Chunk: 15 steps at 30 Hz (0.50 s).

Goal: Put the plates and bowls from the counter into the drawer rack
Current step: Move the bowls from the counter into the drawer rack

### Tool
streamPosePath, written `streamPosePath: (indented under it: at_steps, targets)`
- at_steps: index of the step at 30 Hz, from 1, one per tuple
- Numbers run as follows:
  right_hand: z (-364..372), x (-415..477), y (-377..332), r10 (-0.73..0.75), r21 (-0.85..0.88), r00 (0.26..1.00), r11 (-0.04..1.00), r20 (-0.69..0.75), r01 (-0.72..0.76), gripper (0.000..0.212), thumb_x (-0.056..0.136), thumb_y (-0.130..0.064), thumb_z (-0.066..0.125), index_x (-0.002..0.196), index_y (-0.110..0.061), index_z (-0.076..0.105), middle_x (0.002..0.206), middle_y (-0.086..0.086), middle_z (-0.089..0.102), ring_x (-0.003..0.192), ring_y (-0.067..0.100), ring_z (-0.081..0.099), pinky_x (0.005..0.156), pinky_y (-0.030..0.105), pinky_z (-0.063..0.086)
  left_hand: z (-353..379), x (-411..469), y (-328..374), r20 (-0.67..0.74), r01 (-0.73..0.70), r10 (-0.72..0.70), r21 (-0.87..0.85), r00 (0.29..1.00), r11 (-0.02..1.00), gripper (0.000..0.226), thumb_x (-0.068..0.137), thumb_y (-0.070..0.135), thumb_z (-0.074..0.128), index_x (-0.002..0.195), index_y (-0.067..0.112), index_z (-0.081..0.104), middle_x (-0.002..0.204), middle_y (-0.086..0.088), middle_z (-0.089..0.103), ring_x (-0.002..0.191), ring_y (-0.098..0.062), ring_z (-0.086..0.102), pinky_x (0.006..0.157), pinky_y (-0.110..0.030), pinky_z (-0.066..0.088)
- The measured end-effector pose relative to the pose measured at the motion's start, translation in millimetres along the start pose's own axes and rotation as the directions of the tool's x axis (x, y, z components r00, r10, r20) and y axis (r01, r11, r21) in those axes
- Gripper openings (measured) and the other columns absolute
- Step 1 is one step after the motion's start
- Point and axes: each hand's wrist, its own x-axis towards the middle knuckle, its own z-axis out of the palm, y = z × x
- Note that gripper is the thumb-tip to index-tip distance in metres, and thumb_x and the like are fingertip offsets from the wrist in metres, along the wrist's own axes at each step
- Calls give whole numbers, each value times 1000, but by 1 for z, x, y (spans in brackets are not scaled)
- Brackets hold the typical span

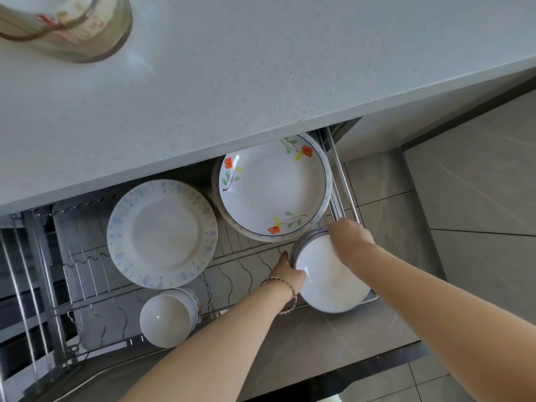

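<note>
A stack of plain white plates [327,281] sits tilted at the front right corner of the wire drawer rack [232,266]. My left hand [285,272] grips the stack's left edge and my right hand [349,236] holds its far rim. In the rack lie a flowered plate [272,184] on top of other plates at the back right, a blue-patterned plate [162,233] in the middle, and stacked white bowls [165,320] at the front.
The grey speckled counter [261,68] overhangs the open drawer. A glass jar [69,24] stands on its far left. Tiled floor [464,198] lies to the right. The drawer's metal side rail [340,175] runs along the right edge.
</note>
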Motion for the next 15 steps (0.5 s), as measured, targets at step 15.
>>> streamPosePath:
  at_steps: [15]
  targets:
    - [-140,-108,-72,-242,313,929,892,-279,327,34,90,-22,48,123,-21,58,118,-1,66,112,19,59,93,25,43,-167,-161,40,-606,-671,533,-2,591,741,35,88,-2,49,82,31,56,74,6,61,68,-18,63,70,-31,51]
